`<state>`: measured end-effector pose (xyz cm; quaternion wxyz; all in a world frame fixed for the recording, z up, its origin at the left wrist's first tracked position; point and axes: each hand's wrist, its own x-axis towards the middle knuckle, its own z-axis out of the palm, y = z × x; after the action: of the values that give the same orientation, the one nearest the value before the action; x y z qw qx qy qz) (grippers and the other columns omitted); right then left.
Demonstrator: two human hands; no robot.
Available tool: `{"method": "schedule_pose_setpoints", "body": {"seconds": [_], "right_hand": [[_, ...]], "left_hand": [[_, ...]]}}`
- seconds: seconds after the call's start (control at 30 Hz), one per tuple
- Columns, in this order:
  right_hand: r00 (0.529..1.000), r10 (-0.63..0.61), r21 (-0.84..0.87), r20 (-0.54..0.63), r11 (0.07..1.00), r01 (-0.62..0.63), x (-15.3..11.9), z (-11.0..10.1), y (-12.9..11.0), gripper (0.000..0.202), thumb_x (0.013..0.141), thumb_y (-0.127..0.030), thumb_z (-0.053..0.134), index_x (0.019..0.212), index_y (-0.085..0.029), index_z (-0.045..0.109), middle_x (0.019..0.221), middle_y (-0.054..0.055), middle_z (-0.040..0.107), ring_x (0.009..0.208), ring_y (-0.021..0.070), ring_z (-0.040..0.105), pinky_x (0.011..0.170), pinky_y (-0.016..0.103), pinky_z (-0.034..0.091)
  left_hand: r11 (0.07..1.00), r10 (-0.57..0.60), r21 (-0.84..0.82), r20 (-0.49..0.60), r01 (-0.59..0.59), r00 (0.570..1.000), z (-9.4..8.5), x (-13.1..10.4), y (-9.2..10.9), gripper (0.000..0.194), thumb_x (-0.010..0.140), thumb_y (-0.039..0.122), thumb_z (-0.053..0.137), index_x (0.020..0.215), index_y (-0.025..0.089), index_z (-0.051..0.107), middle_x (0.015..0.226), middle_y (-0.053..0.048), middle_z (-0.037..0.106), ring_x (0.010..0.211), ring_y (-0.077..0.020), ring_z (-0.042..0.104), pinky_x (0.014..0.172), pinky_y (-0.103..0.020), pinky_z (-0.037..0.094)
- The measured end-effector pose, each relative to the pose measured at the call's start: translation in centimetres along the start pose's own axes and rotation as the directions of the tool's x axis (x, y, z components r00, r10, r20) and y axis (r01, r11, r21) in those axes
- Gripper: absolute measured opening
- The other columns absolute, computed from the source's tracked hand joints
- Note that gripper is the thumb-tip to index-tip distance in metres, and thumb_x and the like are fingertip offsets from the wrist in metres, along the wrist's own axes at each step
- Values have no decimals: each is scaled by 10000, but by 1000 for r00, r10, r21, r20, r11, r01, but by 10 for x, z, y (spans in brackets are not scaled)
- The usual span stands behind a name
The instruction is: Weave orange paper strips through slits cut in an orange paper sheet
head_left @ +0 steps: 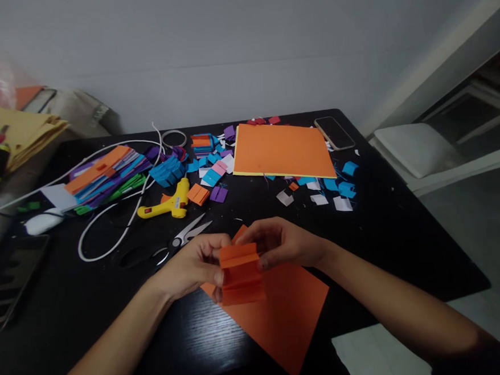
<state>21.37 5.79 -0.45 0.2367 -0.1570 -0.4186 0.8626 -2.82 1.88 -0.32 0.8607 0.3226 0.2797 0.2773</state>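
Note:
A small folded piece of orange paper (241, 274) with several crosswise creases is held up between both hands. My left hand (195, 265) pinches its left edge between thumb and fingers. On the other side, my right hand (282, 242) grips the right edge, with the thumb at the front. Beneath the hands a larger orange sheet (293, 316) lies at a slant on the table, partly covered by the hands and the folded piece. Open-bladed scissors (179, 241) with dark handles rest just beyond my left hand.
On the black table (391, 246) are a yellow glue gun (169, 203), a white cable (79, 245), a stack of coloured paper strips (112, 171), scattered small paper pieces, an orange sheet stack (282, 151) and a phone (334, 133). A dark tray-like object (14, 281) lies at the left.

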Motion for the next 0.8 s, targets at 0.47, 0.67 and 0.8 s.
{"method": "schedule_pose_setpoints", "body": {"seconds": [0.47, 0.67, 0.8], "right_hand": [[976, -86, -182, -198, 982, 50, 0, 5, -7, 325, 789, -188, 880, 1099, -212, 787, 991, 17, 767, 902, 127, 718, 840, 253, 581], [900, -228, -370, -372, 925, 81, 5, 7, 5, 275, 813, -247, 859, 1071, -219, 769, 997, 29, 774, 927, 150, 730, 868, 288, 559], [875, -253, -398, -413, 914, 76, 7, 7, 11, 239, 792, -236, 854, 1011, -210, 762, 965, 25, 776, 887, 156, 735, 867, 316, 573]], "left_hand": [[963, 82, 270, -210, -23, 974, 6, 2, 14, 257, 767, 221, 885, 786, 139, 642, 635, -6, 725, 489, -92, 646, 501, -169, 528], [893, 188, 449, -292, -39, 938, 12, 7, 12, 208, 780, 182, 813, 866, 160, 625, 615, 13, 721, 538, -122, 666, 538, -198, 518], [706, 416, 701, -291, -104, 862, 11, 6, 4, 201, 857, 232, 766, 1023, 185, 665, 706, 13, 718, 646, -138, 677, 608, -221, 511]]}}
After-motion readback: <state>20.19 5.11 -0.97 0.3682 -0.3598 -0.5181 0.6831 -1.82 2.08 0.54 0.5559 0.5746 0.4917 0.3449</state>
